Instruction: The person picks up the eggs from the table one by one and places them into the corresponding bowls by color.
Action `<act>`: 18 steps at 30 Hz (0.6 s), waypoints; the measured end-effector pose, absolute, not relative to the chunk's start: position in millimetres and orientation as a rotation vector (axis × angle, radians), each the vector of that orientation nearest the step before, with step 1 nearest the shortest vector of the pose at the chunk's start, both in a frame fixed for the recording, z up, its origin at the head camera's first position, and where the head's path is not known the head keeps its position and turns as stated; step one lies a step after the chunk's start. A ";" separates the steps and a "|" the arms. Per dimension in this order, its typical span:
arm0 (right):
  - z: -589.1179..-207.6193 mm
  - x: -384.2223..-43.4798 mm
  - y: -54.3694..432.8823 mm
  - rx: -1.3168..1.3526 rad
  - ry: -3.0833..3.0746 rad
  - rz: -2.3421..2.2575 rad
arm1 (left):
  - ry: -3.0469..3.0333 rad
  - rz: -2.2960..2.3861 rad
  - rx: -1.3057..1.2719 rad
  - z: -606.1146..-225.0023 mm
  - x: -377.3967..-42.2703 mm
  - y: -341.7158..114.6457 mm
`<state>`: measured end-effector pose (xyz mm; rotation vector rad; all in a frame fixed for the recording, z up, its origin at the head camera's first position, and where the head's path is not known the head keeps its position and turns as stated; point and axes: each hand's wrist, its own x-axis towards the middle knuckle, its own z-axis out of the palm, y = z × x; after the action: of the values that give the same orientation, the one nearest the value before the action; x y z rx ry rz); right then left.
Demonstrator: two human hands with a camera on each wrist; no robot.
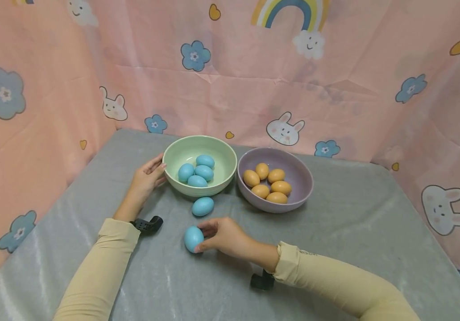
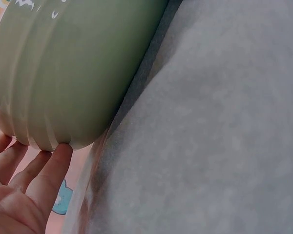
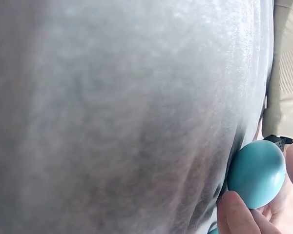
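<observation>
A light green bowl (image 1: pixel 225 180) stands on the grey-covered table with several blue eggs (image 1: pixel 204 173) inside. At the bowl's left side is my left hand (image 1: pixel 143 180); in the left wrist view its nearly straight fingers (image 2: pixel 51 170) press their tips against the ribbed outer wall. My right hand (image 1: pixel 227 238) holds a blue egg (image 1: pixel 192 239) between thumb and fingers, in front of the bowl. That egg (image 3: pixel 258 173) also shows at the lower right of the right wrist view. Another blue egg (image 1: pixel 203 206) lies between the held one and the green bowl.
A purple bowl (image 1: pixel 304 183) with several orange eggs (image 1: pixel 280 187) stands right beside the green one. Grey cloth (image 1: pixel 358 249) covers the table. Behind and along both sides hangs a pink printed curtain (image 1: pixel 238 98). Dark straps sit on both wrists.
</observation>
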<state>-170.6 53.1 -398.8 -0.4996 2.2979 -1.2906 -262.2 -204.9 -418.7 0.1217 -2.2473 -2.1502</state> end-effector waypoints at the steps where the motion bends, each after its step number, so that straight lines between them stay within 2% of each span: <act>1: -399.0 -170.6 52.6 -0.503 2.302 -1.288 | -2.244 -2.153 0.119 -418.4 -262.0 -204.6; 18: -399.2 -171.9 46.7 -0.483 2.302 -1.295 | -2.227 -2.176 0.118 -415.8 -260.7 -203.8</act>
<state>-171.9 46.7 -399.2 -0.4825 2.3023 -1.2953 -260.7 -203.8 -415.8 0.1182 -2.2274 -2.1756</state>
